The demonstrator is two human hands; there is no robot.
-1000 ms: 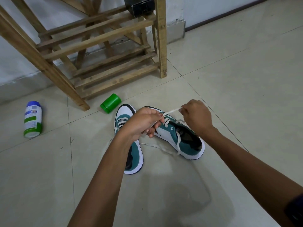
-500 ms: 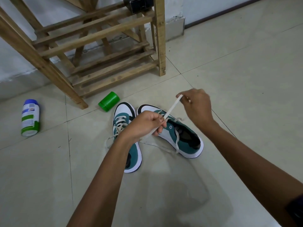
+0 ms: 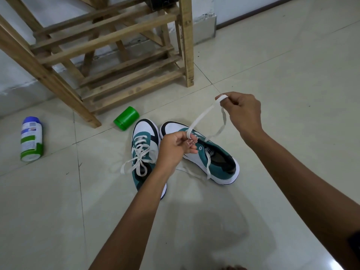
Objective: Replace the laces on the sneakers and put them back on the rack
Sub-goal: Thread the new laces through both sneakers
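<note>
On the pale tiled floor [image 3: 272, 78], at the far left, a white bottle [image 3: 31, 140] with a blue cap and green band lies on its side, well apart from the rest. Beside it to the right, a wooden rack [image 3: 109, 55] of slatted shelves stands against a whitish wall [image 3: 11, 75], and a green cylindrical container [image 3: 126, 118] lies just off its front leg. Near that container sit two teal-and-white sneakers side by side: the left sneaker [image 3: 145, 151] is laced and tied in a bow, while the right sneaker [image 3: 210, 158] has its laces loose and trailing onto the tiles. Over the pair, the left hand [image 3: 175, 148] pinches a white lace [image 3: 202, 115] between curled fingers, and the lace runs up taut to the right hand [image 3: 242, 113], which grips its looped end. A grey skirting strip runs along the far wall at upper right.
</note>
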